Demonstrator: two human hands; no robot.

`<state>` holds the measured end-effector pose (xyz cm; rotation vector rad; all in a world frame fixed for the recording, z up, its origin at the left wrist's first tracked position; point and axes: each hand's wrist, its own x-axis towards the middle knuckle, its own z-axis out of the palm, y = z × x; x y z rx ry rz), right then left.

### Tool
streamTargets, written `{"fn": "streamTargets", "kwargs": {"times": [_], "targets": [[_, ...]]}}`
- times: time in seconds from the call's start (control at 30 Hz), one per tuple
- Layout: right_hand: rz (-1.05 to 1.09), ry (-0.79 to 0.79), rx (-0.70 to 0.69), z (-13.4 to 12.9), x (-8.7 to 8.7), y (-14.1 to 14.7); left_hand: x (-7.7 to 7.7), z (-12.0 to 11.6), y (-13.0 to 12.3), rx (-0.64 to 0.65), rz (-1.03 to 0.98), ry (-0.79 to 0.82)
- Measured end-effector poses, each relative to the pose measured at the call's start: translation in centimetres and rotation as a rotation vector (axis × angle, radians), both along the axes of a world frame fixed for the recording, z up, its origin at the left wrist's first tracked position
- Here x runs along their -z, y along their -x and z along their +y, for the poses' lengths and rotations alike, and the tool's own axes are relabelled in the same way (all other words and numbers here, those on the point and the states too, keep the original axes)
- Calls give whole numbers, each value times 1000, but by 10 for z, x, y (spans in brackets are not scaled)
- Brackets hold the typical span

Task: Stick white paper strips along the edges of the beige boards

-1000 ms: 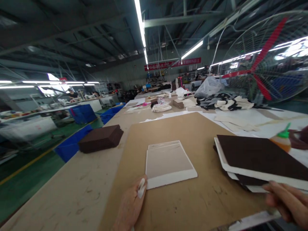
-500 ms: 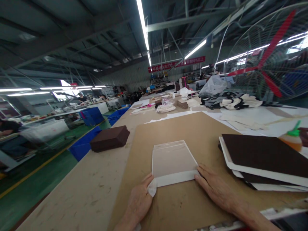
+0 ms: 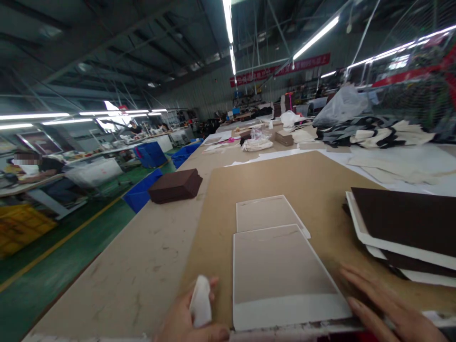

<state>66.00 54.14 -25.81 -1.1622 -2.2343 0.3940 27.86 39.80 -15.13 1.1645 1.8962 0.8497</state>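
Note:
A pale taupe sheet with white edges [image 3: 281, 266] lies flat at the table's front, its wide white band towards me. Beyond it is a second taupe sheet [image 3: 263, 211], whose near edge the first one overlaps. Left of the front sheet, my left hand [image 3: 188, 313] is closed around a small white rounded piece [image 3: 201, 301]; whether it is cloth or plastic I cannot tell. My right hand [image 3: 388, 304], slightly blurred, has its fingers stretched out beside the front sheet's right edge, with nothing in them.
Dark brown panels with white borders [image 3: 406, 223] are stacked at right on a brown board [image 3: 221, 190]. A stack of brown pieces [image 3: 175, 186] sits at the table's left edge, above a blue bin [image 3: 142, 192]. Fabric scraps [image 3: 374, 133] lie farther back near a fan.
The sheets were lined up together; one now lies nearer me, leaving the other partly uncovered behind. Both hands have come closer to the front edge and farther apart. The view has shifted.

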Motion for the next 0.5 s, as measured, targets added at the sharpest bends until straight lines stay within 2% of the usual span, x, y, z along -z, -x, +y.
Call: {"fn": "streamTargets", "kwargs": {"times": [0.1, 0.2, 0.27, 0.33, 0.4, 0.5], "targets": [[27, -84, -66, 9, -11, 18, -10, 11, -15, -227, -509, -92], [-11, -208, -188, 6, -43, 51, -14, 28, -35, -299, -944, -135], [-12, -273, -264, 0, -69, 74, -14, 38, -46, -300, -1056, -152], [-28, -248, -305, -6, -91, 92, -13, 45, -54, -285, -1098, -171], [-60, -126, -323, -10, -104, 106, -13, 49, -60, -267, -1118, -183], [-72, 108, -331, -12, -113, 118, -15, 54, -67, -287, -1073, -191]]}}
